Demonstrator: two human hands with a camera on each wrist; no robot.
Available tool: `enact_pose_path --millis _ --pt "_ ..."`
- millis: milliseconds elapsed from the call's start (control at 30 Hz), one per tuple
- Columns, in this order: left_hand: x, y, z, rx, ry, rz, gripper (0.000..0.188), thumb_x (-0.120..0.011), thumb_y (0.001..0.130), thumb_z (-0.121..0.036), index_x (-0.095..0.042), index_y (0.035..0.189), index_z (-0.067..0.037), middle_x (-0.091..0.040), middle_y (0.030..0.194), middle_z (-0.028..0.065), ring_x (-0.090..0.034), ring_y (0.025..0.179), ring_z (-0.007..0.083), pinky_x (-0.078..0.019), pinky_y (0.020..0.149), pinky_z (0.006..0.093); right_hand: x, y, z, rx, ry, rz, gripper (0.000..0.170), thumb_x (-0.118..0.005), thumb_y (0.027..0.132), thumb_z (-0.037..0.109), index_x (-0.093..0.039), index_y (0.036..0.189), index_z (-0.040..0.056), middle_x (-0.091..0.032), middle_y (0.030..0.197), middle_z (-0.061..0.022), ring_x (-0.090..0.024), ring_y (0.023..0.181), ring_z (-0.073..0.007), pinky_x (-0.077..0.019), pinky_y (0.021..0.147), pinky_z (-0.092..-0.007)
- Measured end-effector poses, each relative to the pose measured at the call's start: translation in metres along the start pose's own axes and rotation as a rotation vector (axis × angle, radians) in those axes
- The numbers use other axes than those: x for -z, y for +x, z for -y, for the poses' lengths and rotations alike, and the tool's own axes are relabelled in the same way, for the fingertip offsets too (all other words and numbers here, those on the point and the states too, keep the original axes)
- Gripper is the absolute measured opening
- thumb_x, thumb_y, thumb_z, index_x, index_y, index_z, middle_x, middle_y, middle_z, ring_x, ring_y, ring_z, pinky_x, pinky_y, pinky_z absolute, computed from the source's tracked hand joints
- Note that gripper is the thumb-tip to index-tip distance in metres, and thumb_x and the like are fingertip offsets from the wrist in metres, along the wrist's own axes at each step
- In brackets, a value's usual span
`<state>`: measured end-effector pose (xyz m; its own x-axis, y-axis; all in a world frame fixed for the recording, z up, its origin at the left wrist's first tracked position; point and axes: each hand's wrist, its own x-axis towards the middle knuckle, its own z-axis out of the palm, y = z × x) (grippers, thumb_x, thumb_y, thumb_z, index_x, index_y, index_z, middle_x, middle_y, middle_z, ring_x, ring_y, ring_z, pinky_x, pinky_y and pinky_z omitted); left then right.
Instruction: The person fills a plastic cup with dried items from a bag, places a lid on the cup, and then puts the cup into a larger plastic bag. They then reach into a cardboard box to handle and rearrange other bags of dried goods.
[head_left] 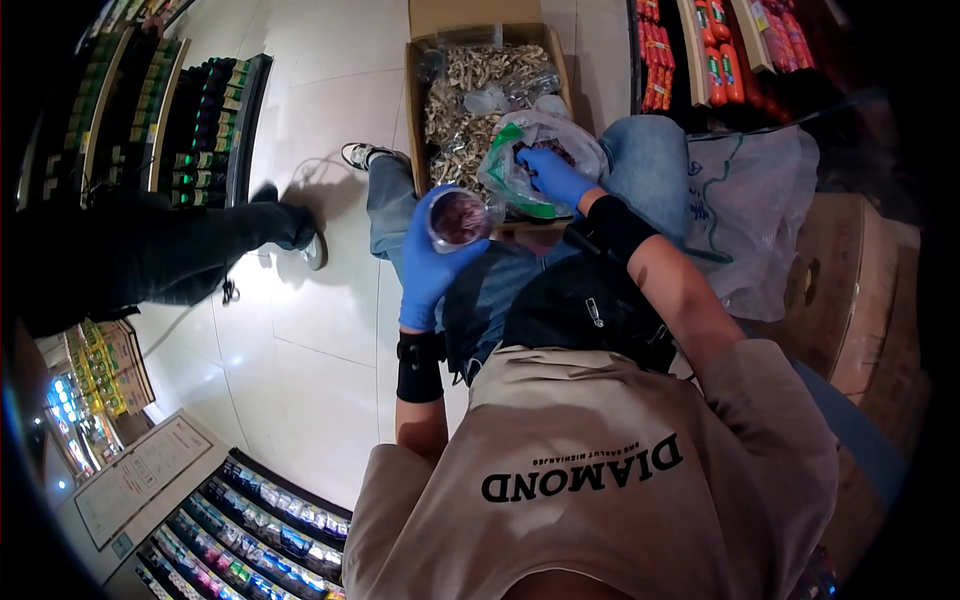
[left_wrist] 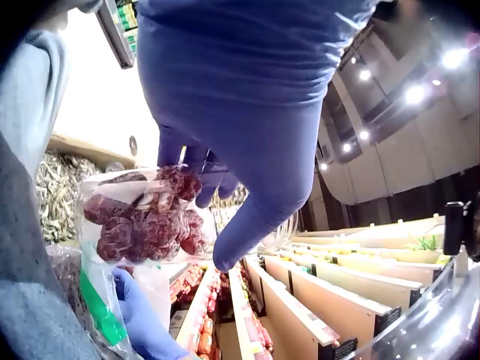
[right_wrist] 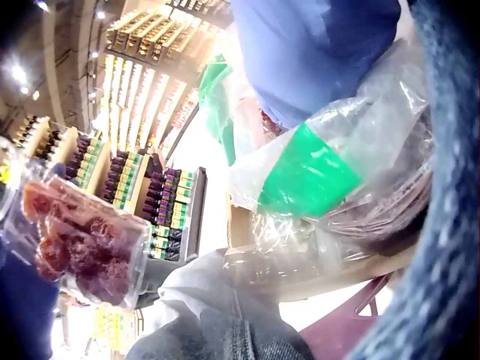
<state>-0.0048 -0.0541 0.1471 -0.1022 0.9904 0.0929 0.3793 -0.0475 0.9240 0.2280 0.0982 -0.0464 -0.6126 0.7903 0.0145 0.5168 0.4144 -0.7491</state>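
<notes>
My blue-gloved left hand (head_left: 432, 270) grips a clear plastic jar (head_left: 460, 218) with wrinkled, dark red dried fruit in it. Thumb and fingers lie around the jar's wall in the left wrist view, where the dried fruit (left_wrist: 154, 225) fills much of it. My right hand (head_left: 560, 180), also gloved in blue, reaches into the mouth of a clear plastic bag (head_left: 588, 150) with a green band (right_wrist: 309, 174). Dark dried pieces show inside the bag beside the fingers. The bag's film and the glove hide the fingertips, so I cannot tell whether they pinch anything.
Under the bag stands an open cardboard box (head_left: 412, 120) of pale dried pieces and clear plastic packs. A large empty plastic bag (head_left: 760, 200) lies at the right by a carton (head_left: 835, 280). Shelves line both sides, and another person's leg (head_left: 240, 235) is at the left.
</notes>
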Motion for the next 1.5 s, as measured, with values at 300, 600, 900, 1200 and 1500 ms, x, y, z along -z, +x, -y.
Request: enact_pose_path --millis 300,600,900,1200,1500 --pt "-0.064 0.030 0.056 0.016 -0.222 0.112 0.073 -0.091 0.068 -0.007 -0.056 0.131 0.000 -0.064 0.124 0.0095 -0.062 0.114 0.0182 -0.0497 0.103 0.0336 0.004 0.001 0.003 -0.250 0.326 -0.256 0.019 -0.067 0.092 0.017 -0.062 0.101 0.0010 -0.063 0.085 -0.0180 -0.061 0.075 -0.0316 -0.0499 0.070 -0.0418" --pt "-0.067 0.022 0.075 0.009 -0.256 0.028 0.075 -0.090 0.068 -0.007 -0.054 0.134 0.001 -0.063 0.126 0.0098 -0.061 0.115 0.0195 -0.0494 0.103 0.0341 0.007 0.006 -0.009 -0.267 0.260 0.006 0.029 -0.069 0.096 0.027 -0.068 0.099 -0.0019 -0.070 0.081 -0.0055 -0.062 0.070 -0.0129 -0.0502 0.065 -0.0321" --pt "-0.071 0.025 0.090 0.045 -0.133 0.075 0.078 -0.088 0.065 -0.004 -0.053 0.135 0.000 -0.063 0.126 0.0122 -0.062 0.116 0.0209 -0.0502 0.102 0.0351 0.033 0.002 0.013 -0.363 0.516 -0.078 0.029 -0.069 0.092 0.030 -0.072 0.103 0.0032 -0.069 0.082 -0.0098 -0.065 0.071 -0.0194 -0.0514 0.067 -0.0331" --pt "-0.077 0.027 0.108 0.067 -0.201 0.108 0.081 -0.089 0.065 -0.004 -0.052 0.137 0.002 -0.064 0.126 0.0142 -0.063 0.115 0.0208 -0.0520 0.100 0.0348 0.072 -0.002 0.078 -0.085 0.836 0.162 0.033 -0.071 0.091 0.020 -0.070 0.119 0.0037 -0.070 0.103 -0.0043 -0.065 0.094 -0.0130 -0.0529 0.082 -0.0288" --pt "-0.075 0.027 0.110 0.056 -0.192 0.059 0.079 -0.088 0.065 -0.004 -0.053 0.136 0.001 -0.065 0.123 0.0124 -0.063 0.114 0.0201 -0.0508 0.101 0.0344 0.073 -0.001 0.098 0.035 0.391 0.198 0.032 -0.076 0.085 0.012 -0.074 0.117 0.0072 -0.073 0.105 -0.0042 -0.065 0.097 -0.0102 -0.0516 0.089 -0.0271"
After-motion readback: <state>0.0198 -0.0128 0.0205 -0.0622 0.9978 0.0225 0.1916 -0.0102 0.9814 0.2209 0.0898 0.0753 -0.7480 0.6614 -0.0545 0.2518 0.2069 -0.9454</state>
